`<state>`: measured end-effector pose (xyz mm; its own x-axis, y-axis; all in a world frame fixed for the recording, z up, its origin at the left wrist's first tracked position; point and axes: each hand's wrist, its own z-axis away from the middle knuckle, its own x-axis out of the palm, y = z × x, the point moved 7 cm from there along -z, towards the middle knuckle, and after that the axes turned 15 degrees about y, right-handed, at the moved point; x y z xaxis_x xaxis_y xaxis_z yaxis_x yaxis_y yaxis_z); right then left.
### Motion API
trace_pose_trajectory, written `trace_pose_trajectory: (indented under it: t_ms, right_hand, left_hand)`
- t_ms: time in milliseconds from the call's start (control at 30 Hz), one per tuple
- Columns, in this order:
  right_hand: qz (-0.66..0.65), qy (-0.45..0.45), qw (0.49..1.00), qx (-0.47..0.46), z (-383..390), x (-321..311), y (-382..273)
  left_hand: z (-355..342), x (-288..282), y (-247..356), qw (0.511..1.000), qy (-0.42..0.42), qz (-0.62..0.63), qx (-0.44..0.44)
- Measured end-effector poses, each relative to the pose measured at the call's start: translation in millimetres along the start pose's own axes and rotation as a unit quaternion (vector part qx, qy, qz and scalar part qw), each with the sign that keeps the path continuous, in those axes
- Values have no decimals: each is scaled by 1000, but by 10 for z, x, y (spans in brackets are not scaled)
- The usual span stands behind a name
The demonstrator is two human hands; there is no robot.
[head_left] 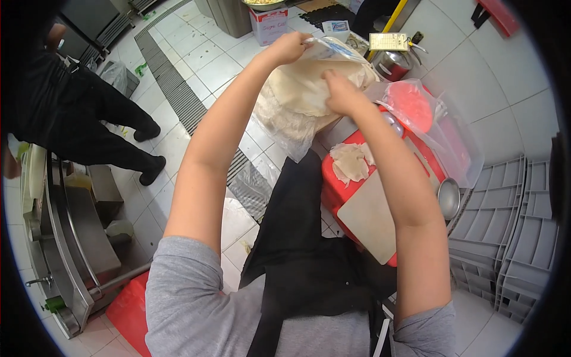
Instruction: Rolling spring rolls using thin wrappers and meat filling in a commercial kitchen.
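In the head view my left hand [287,49] is closed on the top edge of a plastic bag [336,47] with a blue print, raised over a container. My right hand [342,94] reaches into the bag's mouth, its fingers bent against pale, cream material [285,89]; whether it grips any is hidden. Loose clear plastic hangs below. Just right of the bag a red box [333,175] bears a beige board [369,223], pale thin pieces [348,163] and a clear plastic tub [461,152] with a pink item [407,104].
At left a person in dark trousers [101,119] stands beside a steel counter [83,238]. A floor grate [160,71] crosses the tiles. Grey crates [482,256] are at right, a metal bowl [449,196] beside them. A steel pot [389,68] and cardboard box [267,30] are at back.
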<state>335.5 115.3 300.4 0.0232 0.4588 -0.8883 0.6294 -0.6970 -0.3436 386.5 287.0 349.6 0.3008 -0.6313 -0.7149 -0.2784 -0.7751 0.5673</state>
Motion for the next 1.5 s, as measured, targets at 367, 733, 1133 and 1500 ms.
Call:
trace_pose_trajectory:
  t_ms: [367,733,1133,1500]
  right_hand:
    - [96,107,986,-80,120,439,-95]
    - [-232,104,967,19,-182,-454,238]
    - [-668,92,722,155,-352,-1783,-382]
    - [-156,331,922,124,73,-285,461]
  left_hand:
    - [-31,-152,66,999,37,7,-10]
    - [-32,-79,-152,999,36,30,-6]
    - [1484,-78,400,965,238,14,107]
    - [1908,792,-383,615,197,648,-404]
